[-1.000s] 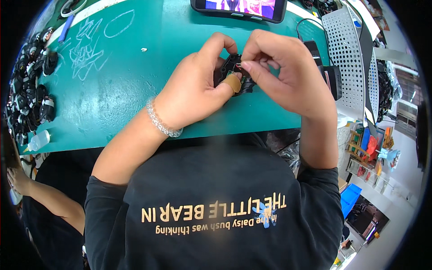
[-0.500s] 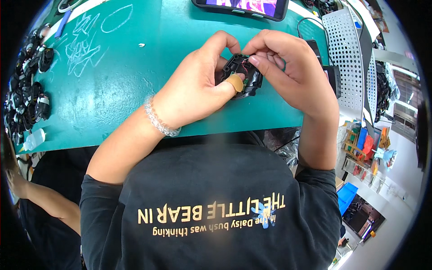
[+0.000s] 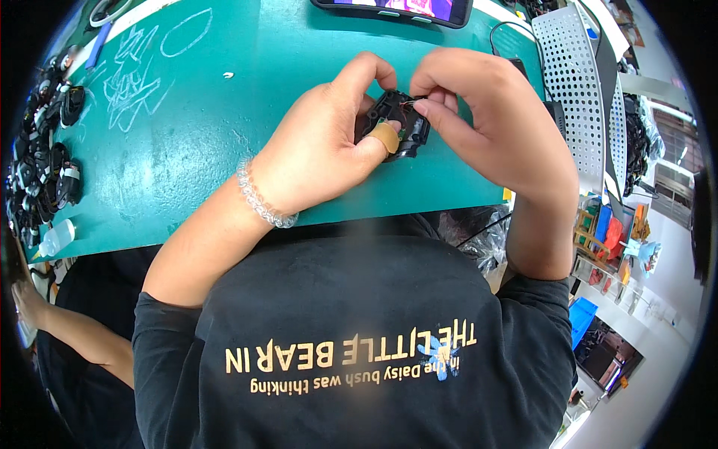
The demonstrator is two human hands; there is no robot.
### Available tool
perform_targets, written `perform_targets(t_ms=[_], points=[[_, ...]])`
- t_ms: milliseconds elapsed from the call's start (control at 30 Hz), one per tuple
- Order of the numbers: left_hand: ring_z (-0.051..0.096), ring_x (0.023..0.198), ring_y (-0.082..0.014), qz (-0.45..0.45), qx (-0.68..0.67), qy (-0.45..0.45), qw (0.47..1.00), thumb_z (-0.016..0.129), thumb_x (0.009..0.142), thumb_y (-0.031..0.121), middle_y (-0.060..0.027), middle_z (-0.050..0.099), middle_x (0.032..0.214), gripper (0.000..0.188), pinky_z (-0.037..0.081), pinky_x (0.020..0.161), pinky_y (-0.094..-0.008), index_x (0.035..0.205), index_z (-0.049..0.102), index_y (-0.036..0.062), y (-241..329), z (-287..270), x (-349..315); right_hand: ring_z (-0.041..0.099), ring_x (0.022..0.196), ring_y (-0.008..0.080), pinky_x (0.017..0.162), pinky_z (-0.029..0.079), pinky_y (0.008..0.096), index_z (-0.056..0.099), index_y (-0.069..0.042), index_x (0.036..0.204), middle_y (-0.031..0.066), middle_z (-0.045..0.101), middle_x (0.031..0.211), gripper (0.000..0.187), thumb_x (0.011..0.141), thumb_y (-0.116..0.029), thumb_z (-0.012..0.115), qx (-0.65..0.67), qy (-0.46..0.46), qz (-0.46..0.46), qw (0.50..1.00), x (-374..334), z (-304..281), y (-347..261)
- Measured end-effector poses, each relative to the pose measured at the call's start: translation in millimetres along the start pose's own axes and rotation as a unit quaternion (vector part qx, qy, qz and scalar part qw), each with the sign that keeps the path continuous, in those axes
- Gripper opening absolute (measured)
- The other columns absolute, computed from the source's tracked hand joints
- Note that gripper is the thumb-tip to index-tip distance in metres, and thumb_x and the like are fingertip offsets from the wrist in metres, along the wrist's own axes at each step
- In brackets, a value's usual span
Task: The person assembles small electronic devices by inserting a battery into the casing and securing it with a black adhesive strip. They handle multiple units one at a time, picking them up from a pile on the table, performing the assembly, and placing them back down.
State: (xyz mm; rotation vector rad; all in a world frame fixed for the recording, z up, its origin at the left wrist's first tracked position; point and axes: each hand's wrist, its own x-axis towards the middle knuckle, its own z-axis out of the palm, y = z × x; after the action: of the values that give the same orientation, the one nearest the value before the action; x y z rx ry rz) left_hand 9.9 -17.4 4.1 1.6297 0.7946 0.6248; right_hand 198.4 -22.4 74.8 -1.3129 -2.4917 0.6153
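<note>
Green tabletop spreads before the seated person, with chalky scribbles on it, a heap of black coiled cables and a small clear bottle along its left side. At the far edge sits a phone with a lit screen; to the right stands a white perforated basket.

From where I stand, the small black casing is between the two hands, over the table; whether it touches the surface I cannot tell. Its open side faces up, showing thin wires inside. The left hand grips it, the thumb, wrapped in a tan cover, pressing on the near part while the index finger curls round the far side. The right hand has thumb and forefinger brought together at the casing's upper right corner, apparently pinching the wires.

I judge the step in hand to be handling those wires; the next move calls for a steady left hold and a light, precise right pinch, lest a wire be strained.
</note>
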Motion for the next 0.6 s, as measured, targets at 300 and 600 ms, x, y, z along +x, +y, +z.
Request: perform_targets(t_ms=[300,600], points=[[0.048,0.053,-0.016,0.042,0.001,0.068,0.997,0.059,0.078,0.005,-0.0088,0.051,0.06,0.033,0.037,0.049,-0.0294,0.105,0.041,0.0023,-7,2,1,0.046,0.065,0.0062,0.06,0.04,0.0226,0.057,0.002,0.077,-0.0017,0.054,0.069,0.004,0.078,0.002,0.062,0.219,0.082,0.055,0.971,3,17,3],[0.055,0.065,-0.0067,0.029,0.019,0.053,0.998,0.059,0.082,0.005,-0.0076,0.059,0.07,0.032,0.042,0.055,-0.0224,0.108,0.041,0.0034,-2,0,-1,0.041,0.058,-0.0013,0.047,0.031,0.0152,0.06,-0.001,0.081,-0.0036,0.053,0.07,0.003,0.082,-0.002,0.063,0.395,0.122,0.138,0.9,-5,40,16]])
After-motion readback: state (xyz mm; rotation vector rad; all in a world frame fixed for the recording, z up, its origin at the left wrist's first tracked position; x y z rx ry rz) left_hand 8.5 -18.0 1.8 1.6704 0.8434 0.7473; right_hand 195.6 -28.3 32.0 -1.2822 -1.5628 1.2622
